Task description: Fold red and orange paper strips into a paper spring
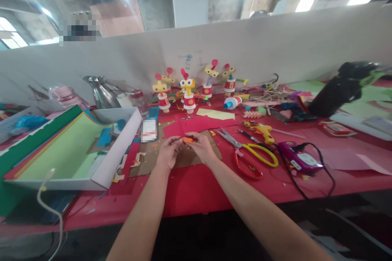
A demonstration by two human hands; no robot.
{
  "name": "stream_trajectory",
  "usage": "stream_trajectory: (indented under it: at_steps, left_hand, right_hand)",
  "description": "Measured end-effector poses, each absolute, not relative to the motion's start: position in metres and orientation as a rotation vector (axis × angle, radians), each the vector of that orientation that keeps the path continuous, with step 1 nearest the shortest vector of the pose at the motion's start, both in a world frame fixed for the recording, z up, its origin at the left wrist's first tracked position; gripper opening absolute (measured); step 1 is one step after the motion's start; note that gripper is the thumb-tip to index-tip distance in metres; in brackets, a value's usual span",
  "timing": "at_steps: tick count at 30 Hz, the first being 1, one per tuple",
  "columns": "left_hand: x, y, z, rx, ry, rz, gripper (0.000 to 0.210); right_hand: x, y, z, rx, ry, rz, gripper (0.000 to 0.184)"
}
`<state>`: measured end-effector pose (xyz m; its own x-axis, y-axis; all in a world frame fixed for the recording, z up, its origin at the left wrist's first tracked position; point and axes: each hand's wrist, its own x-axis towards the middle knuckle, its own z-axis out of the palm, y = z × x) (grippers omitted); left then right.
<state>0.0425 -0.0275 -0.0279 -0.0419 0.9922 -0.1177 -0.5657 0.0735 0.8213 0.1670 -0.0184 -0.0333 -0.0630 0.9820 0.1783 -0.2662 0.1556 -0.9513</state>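
Over the brown cardboard (191,158): the action centres on a small orange piece (188,140), held near the red sheet (173,130).
Left hand (168,151): fingers pinched together on the piece's left end, a careful grip by the look of it.
Right hand (201,147): fingers clamped on the other side, covering part of it; rolled or folded, I can't tell.
Back of the desk (196,193): upright figures (190,100) with heads and eyes in place, and those look done, or very nearly!
Beside that group: a cup body (235,102) down on its side, no head showing, so that one reads as unfinished.
Progress on the orange piece: joined to nothing that shows; I'd call this part of the work open.
Tools on the right: scissors (238,144) lying with handles spread, yellow glue gun (266,132) just beyond, both out of hand.
Supplies on the left: coloured sheets (64,142) in the white box (118,157), plenty of stock.
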Motion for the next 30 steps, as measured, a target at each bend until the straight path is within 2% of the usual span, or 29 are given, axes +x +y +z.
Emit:
stream_trajectory:
  at_steps: [5, 10, 16, 22, 30]
  left_hand:
    - [0.0442, -0.0275, -0.0276, 0.609, 0.844, 1.436, 0.026]
    - [0.0450, -0.0257, -0.0306, 0.608, 0.847, 1.470, 0.030]
    - [0.0484, -0.0269, -0.0285, 0.645, 0.833, 1.508, 0.028]
    - [0.0499, -0.0271, -0.0267, 0.616, 0.826, 1.481, 0.025]
    - [0.0496, -0.0275, -0.0270, 0.615, 0.853, 1.430, 0.012]
  right_hand:
    - [0.1671, -0.0178, -0.0337, -0.855, -1.289, 1.123, 0.019]
    - [0.1693, -0.0219, -0.0309, -0.926, -1.462, 0.952, 0.015]
    - [0.1680, -0.0260, -0.0261, -0.918, -1.322, 1.022, 0.021]
    - [0.1692, -0.0213, -0.0282, -0.895, -1.289, 1.049, 0.020]
    - [0.1707, -0.0207, -0.0309, -0.894, -1.264, 1.089, 0.018]
